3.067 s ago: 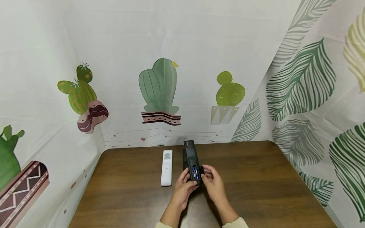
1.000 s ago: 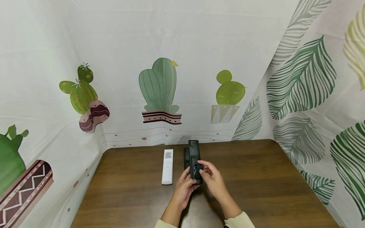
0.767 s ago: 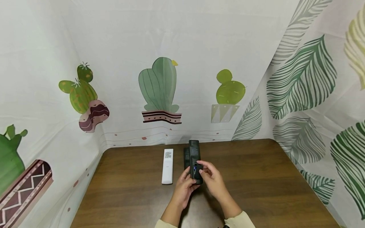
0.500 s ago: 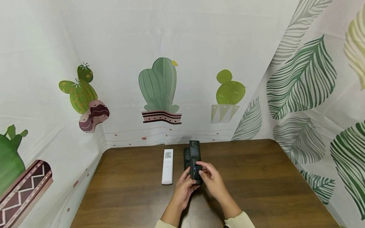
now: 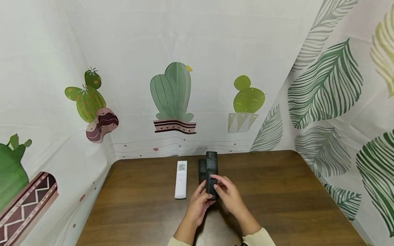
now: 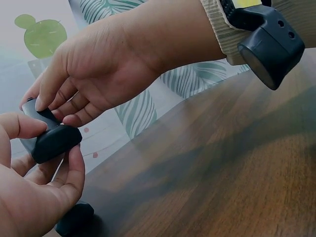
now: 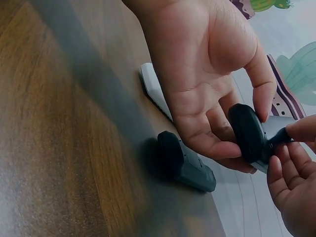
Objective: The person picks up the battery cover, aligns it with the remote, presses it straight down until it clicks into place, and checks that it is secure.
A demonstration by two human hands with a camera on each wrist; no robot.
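In the head view my left hand (image 5: 197, 206) grips the lower end of a black remote control (image 5: 211, 160), back side up and raised off the table. My right hand (image 5: 230, 195) pinches the small black battery cover (image 5: 213, 187) over the compartment near that end. Only a sliver of blue battery shows at the cover's edge. From the right wrist view, the cover (image 7: 281, 136) still looks tilted up from the remote (image 7: 247, 131). The left wrist view has both hands around the remote's end (image 6: 57, 143).
A second black remote (image 5: 201, 169) lies on the brown wooden table (image 5: 138, 201), just left of and below the held one. Farther left is a white remote (image 5: 181, 181), label side up. Behind the table hangs a printed cloth (image 5: 212, 41) with cactus and leaf patterns.
The battery cover has moved left from beside the remote to over the compartment, hiding most of the blue batteries. The held remote has shifted slightly right and turned more upright in the head view.
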